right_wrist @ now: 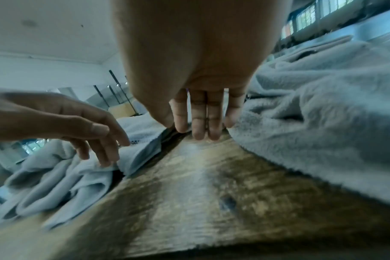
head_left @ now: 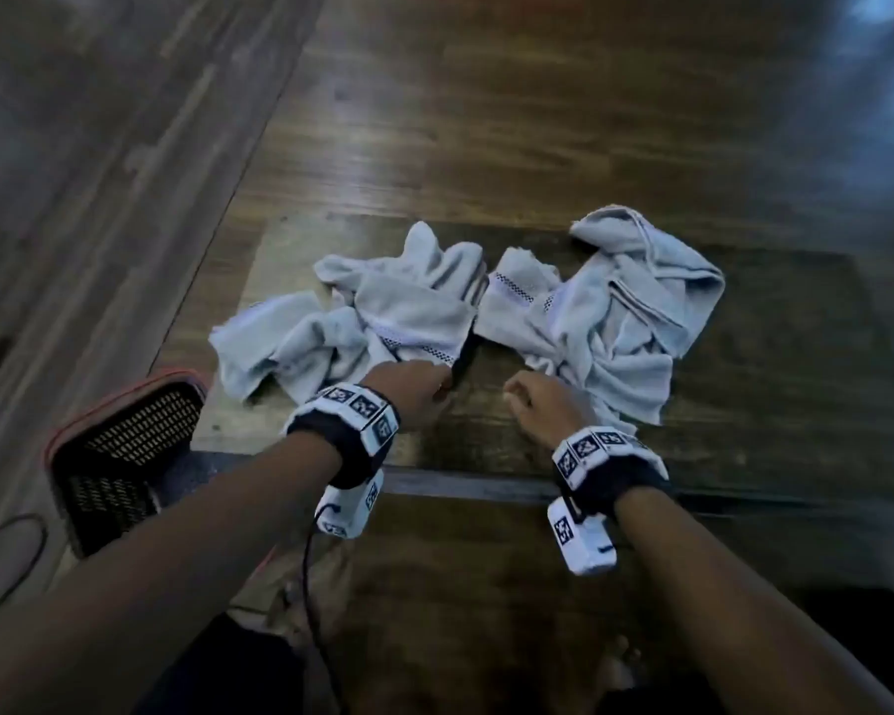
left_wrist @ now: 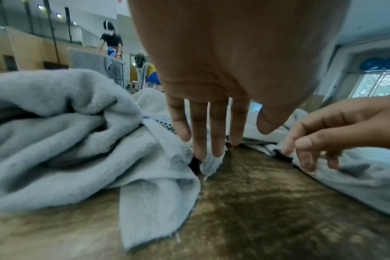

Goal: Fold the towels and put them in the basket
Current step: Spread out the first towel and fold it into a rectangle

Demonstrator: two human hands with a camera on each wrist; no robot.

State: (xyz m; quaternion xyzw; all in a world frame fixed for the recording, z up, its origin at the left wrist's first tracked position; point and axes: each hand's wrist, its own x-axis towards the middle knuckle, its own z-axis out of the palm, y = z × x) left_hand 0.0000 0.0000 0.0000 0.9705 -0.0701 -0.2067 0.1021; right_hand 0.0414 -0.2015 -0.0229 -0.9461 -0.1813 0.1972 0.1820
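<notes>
left hand (head_left: 418, 387) reaching, fingers straight, tips touching hem corner of left towel (head_left: 341, 322) | right hand (head_left: 540, 405) hovering relaxed, empty, beside right towel (head_left: 615, 322) | both lying crumpled mid-table (head_left: 589, 147); basket (head_left: 120, 456) off near-left corner | judging: soft, light, limp; pinching hem corners.

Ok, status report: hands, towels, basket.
Left hand open, fingers touching left towel. Right hand open, holding nothing. Right towel crumpled too. Basket off table's left corner, path clear.

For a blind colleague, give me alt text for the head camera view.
Two crumpled pale blue towels, left towel and right towel, lie on a wooden table; left hand touches one, right hand hovers.
</notes>
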